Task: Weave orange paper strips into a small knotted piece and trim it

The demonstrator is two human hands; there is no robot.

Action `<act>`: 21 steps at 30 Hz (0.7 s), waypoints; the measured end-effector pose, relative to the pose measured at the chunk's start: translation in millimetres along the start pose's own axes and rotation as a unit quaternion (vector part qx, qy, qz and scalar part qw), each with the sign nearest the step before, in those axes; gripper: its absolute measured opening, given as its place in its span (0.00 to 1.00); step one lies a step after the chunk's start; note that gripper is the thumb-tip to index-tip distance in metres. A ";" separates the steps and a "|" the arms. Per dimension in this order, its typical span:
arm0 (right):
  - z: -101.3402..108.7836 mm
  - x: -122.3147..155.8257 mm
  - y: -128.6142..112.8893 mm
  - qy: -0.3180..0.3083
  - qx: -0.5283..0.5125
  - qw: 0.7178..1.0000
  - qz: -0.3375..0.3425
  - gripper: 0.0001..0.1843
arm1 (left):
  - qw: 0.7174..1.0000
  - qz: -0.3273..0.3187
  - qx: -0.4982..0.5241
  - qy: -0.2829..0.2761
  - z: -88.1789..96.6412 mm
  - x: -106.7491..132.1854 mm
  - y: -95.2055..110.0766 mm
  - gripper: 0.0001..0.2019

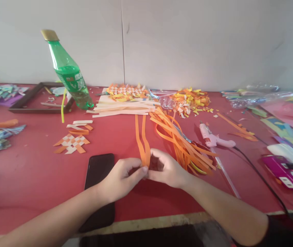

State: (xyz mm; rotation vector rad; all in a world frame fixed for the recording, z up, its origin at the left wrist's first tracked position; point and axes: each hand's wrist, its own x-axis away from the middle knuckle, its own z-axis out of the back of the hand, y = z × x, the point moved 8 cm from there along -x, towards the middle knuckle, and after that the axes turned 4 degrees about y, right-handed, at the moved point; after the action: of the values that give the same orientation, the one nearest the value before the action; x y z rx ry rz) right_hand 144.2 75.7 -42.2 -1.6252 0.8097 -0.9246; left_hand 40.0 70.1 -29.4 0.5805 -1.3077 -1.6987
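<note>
My left hand (122, 178) and my right hand (167, 169) meet near the front of the red table (33, 171). Both pinch the near ends of two long orange paper strips (142, 137), which run away from me across the table. A loose bundle of orange strips (182, 142) lies just right of my right hand. A black phone (98, 171) rests under my left wrist. Small orange-and-white woven pieces (71, 141) sit to the left.
A tilted green bottle (70, 75) stands at the back left beside a dark wooden frame (25, 103). Cream strips (120, 107), a woven mat (124, 91) and a scrap pile (191, 99) lie behind. A pink glue gun (213, 138) with cable lies right.
</note>
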 end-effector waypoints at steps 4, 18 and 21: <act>1.3 -2.9 3.6 -0.019 0.010 1.000 0.002 0.26 | 1.000 0.006 -0.014 0.005 0.0 -0.4 -4.0 0.17; 29.3 -4.5 -2.0 0.090 -0.173 0.981 0.006 0.20 | 0.988 -0.046 -0.057 -0.138 -26.1 9.1 3.2 0.16; 33.5 -5.1 -9.5 0.099 -0.191 0.977 0.016 0.21 | 0.986 -0.061 -0.069 -0.142 -26.9 9.5 4.7 0.15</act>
State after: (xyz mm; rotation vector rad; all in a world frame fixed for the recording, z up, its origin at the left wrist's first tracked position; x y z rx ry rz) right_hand 171.8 97.3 -38.9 -1.8590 1.2067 -0.9591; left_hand 58.2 47.8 -32.6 0.3525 -1.3590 -2.0108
